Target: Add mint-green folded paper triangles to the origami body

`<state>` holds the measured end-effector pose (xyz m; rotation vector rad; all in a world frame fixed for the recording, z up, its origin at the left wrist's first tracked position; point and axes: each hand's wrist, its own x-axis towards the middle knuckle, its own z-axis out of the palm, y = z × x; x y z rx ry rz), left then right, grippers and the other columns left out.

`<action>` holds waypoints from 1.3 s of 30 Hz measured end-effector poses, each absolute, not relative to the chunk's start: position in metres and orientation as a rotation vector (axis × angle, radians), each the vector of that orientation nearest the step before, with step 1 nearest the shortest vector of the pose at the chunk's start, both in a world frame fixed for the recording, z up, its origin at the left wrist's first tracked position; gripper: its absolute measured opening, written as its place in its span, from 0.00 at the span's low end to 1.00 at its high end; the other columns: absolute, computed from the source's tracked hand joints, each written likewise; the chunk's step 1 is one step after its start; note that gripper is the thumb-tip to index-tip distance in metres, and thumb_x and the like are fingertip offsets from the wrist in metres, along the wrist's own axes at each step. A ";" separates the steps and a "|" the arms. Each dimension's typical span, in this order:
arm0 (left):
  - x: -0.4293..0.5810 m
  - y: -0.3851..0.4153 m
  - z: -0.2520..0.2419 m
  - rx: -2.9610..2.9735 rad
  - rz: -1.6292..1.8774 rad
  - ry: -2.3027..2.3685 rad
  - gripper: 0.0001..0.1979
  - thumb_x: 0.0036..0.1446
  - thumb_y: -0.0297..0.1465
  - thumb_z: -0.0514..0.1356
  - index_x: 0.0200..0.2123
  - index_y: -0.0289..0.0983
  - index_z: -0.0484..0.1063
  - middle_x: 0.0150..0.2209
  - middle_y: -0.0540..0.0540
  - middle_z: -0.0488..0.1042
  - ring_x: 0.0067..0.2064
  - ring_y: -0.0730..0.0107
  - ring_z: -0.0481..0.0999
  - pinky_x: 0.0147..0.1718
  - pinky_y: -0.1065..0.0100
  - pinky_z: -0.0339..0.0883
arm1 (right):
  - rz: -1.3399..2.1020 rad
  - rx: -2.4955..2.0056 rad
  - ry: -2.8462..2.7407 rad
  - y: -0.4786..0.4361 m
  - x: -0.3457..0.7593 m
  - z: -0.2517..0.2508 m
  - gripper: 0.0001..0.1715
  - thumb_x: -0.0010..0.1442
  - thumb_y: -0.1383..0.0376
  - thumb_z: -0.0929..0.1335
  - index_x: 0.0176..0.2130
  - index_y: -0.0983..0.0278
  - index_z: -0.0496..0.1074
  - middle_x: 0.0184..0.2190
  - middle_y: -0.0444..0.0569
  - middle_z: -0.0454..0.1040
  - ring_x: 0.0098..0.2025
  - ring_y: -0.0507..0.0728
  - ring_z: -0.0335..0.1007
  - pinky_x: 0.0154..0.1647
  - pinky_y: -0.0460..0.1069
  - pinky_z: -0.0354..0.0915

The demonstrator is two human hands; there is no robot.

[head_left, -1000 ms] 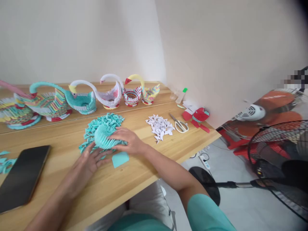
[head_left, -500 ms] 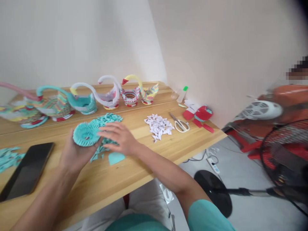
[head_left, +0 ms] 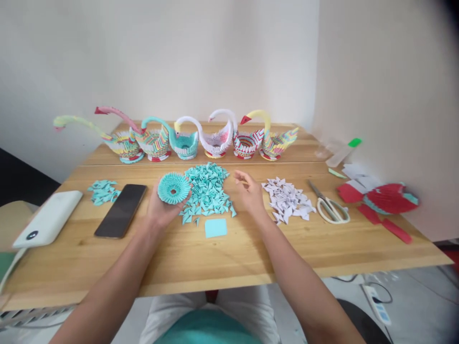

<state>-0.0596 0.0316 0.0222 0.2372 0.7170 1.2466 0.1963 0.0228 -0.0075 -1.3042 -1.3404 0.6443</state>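
My left hand [head_left: 160,209] holds a round turquoise folded-paper bowl [head_left: 174,188] from below, its pleated ring tilted towards me with a small hole at the centre. To its right lies a heap of turquoise folded paper pieces [head_left: 210,188]. Past that heap, my right hand [head_left: 250,193] hovers above the table with loosely bent fingers and nothing visible in them. It is between the turquoise heap and a pile of white folded paper pieces [head_left: 288,199]. A small turquoise paper rectangle [head_left: 215,228] lies nearer to me.
Paper swans [head_left: 186,145] stand in a row at the back of the wooden table [head_left: 201,267]. A black phone [head_left: 121,211], a white power bank [head_left: 49,219] and more turquoise pieces [head_left: 103,191] are at left. Scissors [head_left: 333,210], red paperwork [head_left: 391,198] and a green-capped bottle [head_left: 344,152] are at right.
My view has swung left, bringing the power bank and more swans into sight. My right hand has moved away from the turquoise bowl to the right; my left hand still holds it.
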 end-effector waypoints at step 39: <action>-0.055 0.031 0.034 0.105 1.245 0.655 0.15 0.65 0.31 0.50 0.30 0.35 0.73 0.27 0.47 0.78 0.29 0.66 0.78 0.34 0.63 0.75 | 0.117 -1.211 -2.482 0.084 0.158 0.011 0.04 0.62 0.68 0.70 0.38 0.63 0.77 0.38 0.54 0.80 0.44 0.63 0.73 0.48 0.56 0.64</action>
